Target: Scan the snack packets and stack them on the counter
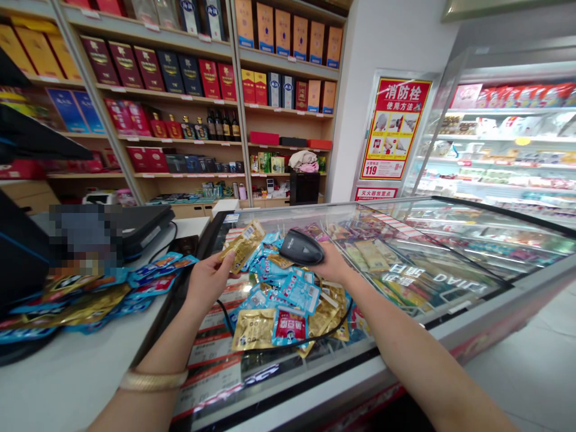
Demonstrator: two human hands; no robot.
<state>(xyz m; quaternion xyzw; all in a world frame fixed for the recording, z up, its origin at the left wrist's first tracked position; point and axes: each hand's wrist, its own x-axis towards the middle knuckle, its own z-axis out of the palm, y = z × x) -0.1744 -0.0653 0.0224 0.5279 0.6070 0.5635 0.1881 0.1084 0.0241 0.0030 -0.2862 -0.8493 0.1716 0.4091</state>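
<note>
Pinched in my left hand (210, 277) is a gold snack packet (245, 245), tilted up with its barcode side showing. My right hand (332, 263) is wrapped round a black handheld barcode scanner (302, 247), whose head points left towards that packet. Below both hands, a loose pile of blue packets (299, 291) and gold packets (254, 329) lies on the glass top of a freezer (382, 210). One red and blue packet (290, 327) is at the near side of the pile. The scanner's black cable (330, 331) loops around the pile's front.
More packets (94, 303) are heaped on the white counter (90, 378) at the left, near a dark device (144, 225) and a black monitor stand (20, 246). Shelves of boxes (171, 69) stand behind. A lit refrigerated display (508, 141) is at the right.
</note>
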